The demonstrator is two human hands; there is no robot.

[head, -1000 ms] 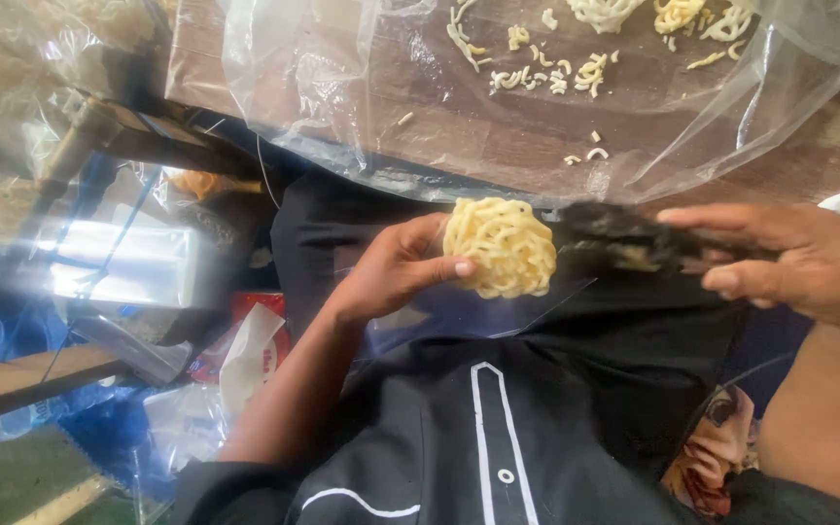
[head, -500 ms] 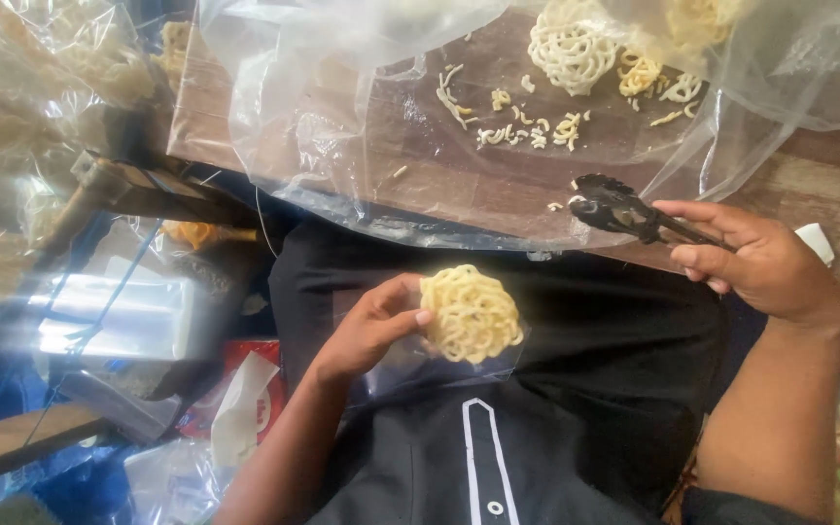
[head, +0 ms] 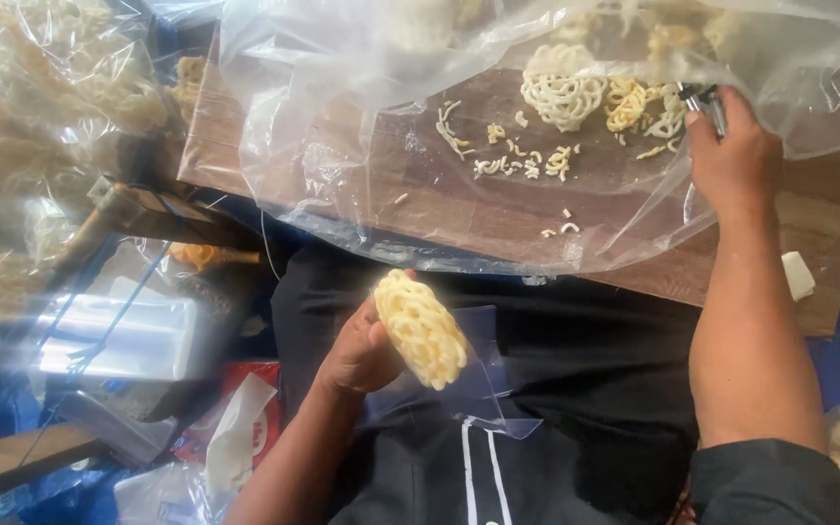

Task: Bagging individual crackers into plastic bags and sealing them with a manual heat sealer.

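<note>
The yellow cracker (head: 421, 329), a round of curled noodle-like strands, sits in the person's left hand (head: 362, 350), low and near in the scene, over the dark clothing (head: 576, 389) on the lap. The fingers are clasped around its left edge, and a small clear plastic bag (head: 483, 374) lies just behind and under it, touching it; whether the cracker is partly inside the bag I cannot tell.

What has changed is on the other side. A second ago the right hand (head: 736, 160) was close beside the cracker, holding dark tongs (head: 704, 97) level with it. Half a second ago it had drawn away to the table edge. Now it has stretched far and to the right, up into the mouth of the big clear plastic sheet (head: 342, 126) spread over the wooden table (head: 809, 224), with its fingers clenched on the tongs, whose metal tips show just above the knuckles. The tips stand right beside the pile of pale and yellow crackers (head: 595, 92), with broken bits (head: 517, 160) scattered to the left of it. I would judge that the piece in the left hand is settled and the tongs are going for another, though they grip nothing I can see.

At the far left, more bagged crackers (head: 60, 87) are heaped.
</note>
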